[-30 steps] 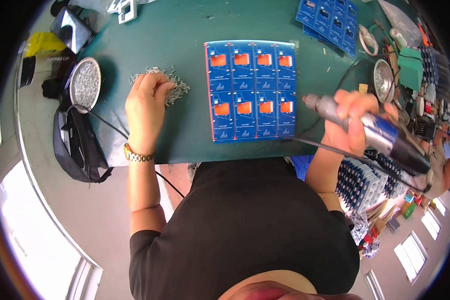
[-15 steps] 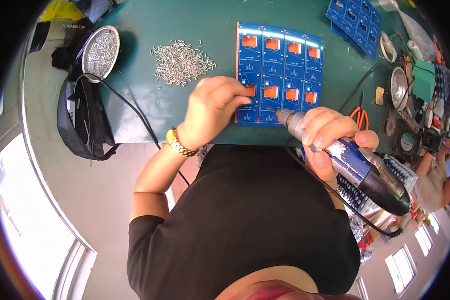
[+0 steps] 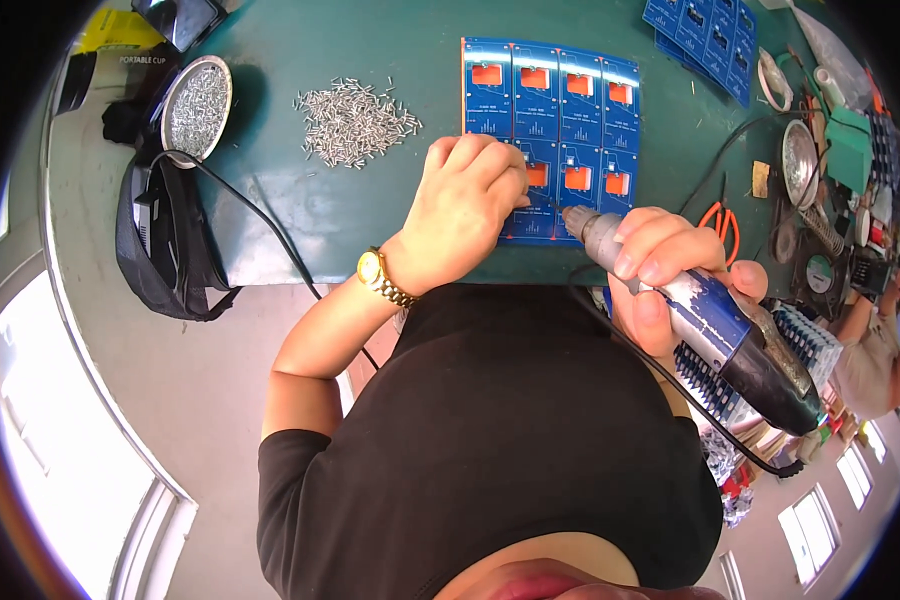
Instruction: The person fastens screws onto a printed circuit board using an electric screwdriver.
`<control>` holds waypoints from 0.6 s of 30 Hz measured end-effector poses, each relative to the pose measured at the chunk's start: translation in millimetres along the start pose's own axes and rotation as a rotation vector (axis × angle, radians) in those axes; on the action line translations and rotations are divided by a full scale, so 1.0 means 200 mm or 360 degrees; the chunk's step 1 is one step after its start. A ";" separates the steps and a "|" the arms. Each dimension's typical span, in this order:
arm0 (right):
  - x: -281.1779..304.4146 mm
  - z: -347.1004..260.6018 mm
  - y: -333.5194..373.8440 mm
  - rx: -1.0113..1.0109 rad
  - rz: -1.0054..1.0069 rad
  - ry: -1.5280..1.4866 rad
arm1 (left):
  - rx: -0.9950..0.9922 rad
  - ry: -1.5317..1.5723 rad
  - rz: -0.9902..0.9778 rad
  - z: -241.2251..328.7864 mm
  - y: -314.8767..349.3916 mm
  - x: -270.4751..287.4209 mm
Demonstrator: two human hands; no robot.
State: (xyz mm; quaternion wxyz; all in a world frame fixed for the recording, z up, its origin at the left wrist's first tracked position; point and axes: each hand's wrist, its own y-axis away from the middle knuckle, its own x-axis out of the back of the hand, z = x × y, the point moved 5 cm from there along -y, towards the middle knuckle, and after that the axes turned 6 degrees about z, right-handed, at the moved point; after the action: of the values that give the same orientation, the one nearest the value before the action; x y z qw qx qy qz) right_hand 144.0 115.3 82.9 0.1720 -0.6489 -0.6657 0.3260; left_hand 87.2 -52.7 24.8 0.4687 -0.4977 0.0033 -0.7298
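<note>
Curled over the lower left part of a blue circuit-board panel is my left hand, with a gold watch on its wrist. Its fingertips are closed together near the panel's surface; whatever they pinch is hidden. My right hand grips a blue and black electric screwdriver. The tool lies tilted, its grey nose pointing at the panel's lower edge, close to my left fingers. Several orange patches show in the panel's cut-outs. Left of the panel, a loose heap of small silver screws lies on the green table.
A round metal dish of screws stands at the left beside a black strap. More blue panels lie at the far right. Orange-handled pliers, another dish and clutter crowd the right side. A black cord crosses the left table edge.
My left hand has moved right across the panel and covers more of its lower left. The screwdriver's nose has shifted slightly right and stays near the lower edge.
</note>
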 end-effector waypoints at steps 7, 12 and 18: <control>-0.03 0.03 0.00 0.0026 0.0032 -0.0045 | -0.0028 -0.0133 -0.0132 0.01 0.00 -0.02; -0.04 0.03 0.00 0.0029 0.0094 -0.0087 | -0.0068 -0.0215 -0.0128 0.03 0.00 0.00; -0.05 0.04 0.01 0.0028 0.0120 -0.0151 | 0.0082 0.0123 -0.0121 -0.05 -0.01 0.04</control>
State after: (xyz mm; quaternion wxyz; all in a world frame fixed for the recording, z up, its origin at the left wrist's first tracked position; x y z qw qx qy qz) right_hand 141.6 104.1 77.1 0.1336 -0.6558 -0.6452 0.3685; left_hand 77.9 -62.2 25.6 0.4529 -0.4566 -0.0162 -0.7656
